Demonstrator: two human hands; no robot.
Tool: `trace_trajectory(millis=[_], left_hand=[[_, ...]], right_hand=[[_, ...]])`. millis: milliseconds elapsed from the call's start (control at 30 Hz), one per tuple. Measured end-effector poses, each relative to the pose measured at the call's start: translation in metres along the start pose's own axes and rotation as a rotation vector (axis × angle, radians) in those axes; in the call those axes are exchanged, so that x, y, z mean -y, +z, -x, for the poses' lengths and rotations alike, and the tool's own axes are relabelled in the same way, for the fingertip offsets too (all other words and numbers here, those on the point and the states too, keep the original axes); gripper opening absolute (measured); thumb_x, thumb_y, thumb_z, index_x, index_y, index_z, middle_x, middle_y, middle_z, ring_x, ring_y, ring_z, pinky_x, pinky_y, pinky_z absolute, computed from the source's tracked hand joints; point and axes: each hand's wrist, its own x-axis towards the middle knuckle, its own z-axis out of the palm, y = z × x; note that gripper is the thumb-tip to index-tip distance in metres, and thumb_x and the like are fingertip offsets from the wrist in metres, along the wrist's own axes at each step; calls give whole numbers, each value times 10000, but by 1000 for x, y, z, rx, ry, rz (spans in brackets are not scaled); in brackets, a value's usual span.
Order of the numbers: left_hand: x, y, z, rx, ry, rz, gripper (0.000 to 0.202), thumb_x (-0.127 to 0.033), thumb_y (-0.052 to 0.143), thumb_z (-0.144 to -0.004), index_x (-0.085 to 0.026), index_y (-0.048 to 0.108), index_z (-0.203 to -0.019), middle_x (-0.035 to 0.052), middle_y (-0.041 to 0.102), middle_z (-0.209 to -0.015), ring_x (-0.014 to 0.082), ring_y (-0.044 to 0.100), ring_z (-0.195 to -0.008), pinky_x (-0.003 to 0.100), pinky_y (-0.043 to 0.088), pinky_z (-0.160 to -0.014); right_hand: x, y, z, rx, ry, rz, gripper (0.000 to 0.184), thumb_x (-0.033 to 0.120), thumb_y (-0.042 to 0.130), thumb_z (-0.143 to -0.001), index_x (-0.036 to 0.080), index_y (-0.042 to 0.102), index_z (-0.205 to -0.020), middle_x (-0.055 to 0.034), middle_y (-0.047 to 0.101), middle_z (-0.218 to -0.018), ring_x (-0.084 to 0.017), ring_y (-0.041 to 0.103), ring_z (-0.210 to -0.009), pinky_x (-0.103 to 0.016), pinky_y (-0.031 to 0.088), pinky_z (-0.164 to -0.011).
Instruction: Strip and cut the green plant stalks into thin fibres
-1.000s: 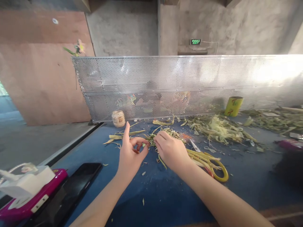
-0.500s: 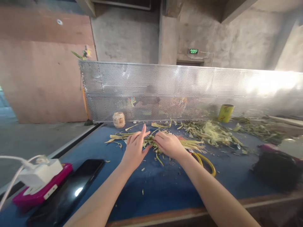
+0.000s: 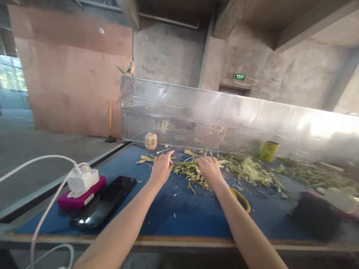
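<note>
Both my hands rest on a blue table top (image 3: 179, 213) among green leaf strips. My left hand (image 3: 162, 170) pinches one end of a green strip (image 3: 185, 163), fingers closed. My right hand (image 3: 209, 170) grips the other end, fingers curled over it. The strip runs level between the two hands, just above a small heap of leaf scraps (image 3: 190, 172). Yellow-handled scissors (image 3: 241, 198) lie by my right wrist, partly hidden under my forearm.
A perforated metal screen (image 3: 224, 119) stands along the table's far side. A small jar (image 3: 150, 141) and a yellow cup (image 3: 268, 151) sit against it. A black phone (image 3: 103, 203), a pink box with a white charger (image 3: 83, 185) lie left; a dark bundle (image 3: 314, 216) lies right.
The camera has tilted up and pulled back. My hands have spread slightly apart, and a green strip is now stretched between them; the left hand went from open to pinching.
</note>
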Motion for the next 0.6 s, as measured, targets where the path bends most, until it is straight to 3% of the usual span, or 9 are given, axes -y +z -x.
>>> trace_trajectory(millis=[167,300,433,600], left_hand=[[-1,2,1,-16,-5,68,435,-124,558,-722,-170,407,-1128,0,624,-732,210,523,-864,363,360,-811],[0,5,2,-5,-7,121,403,-109,549,-723,-160,421,-1102,6,625,-730,185,548,-766,332,398,-764],[-4,7,2,36,91,129,380,-103,547,-720,-177,444,-1078,-1,618,-740,170,553,-753,316,401,-763],[-12,5,3,86,138,157,473,-143,547,-728,-182,384,-1170,-1,621,-765,177,554,-806,341,377,-798]], right_hand=[[8,-4,0,-46,-36,-14,178,291,483,-822,153,568,-897,-54,621,-776,-174,502,-758,-325,284,-733],[21,-2,-4,-70,-83,-10,148,240,479,-823,149,570,-894,-44,615,-736,-167,508,-733,-325,287,-733],[30,0,-6,-88,-128,-28,207,185,450,-833,138,535,-1016,-73,619,-869,-174,516,-838,-345,287,-812],[32,6,-4,34,-187,4,221,114,387,-849,125,544,-1005,-76,608,-815,-165,529,-753,-300,356,-718]])
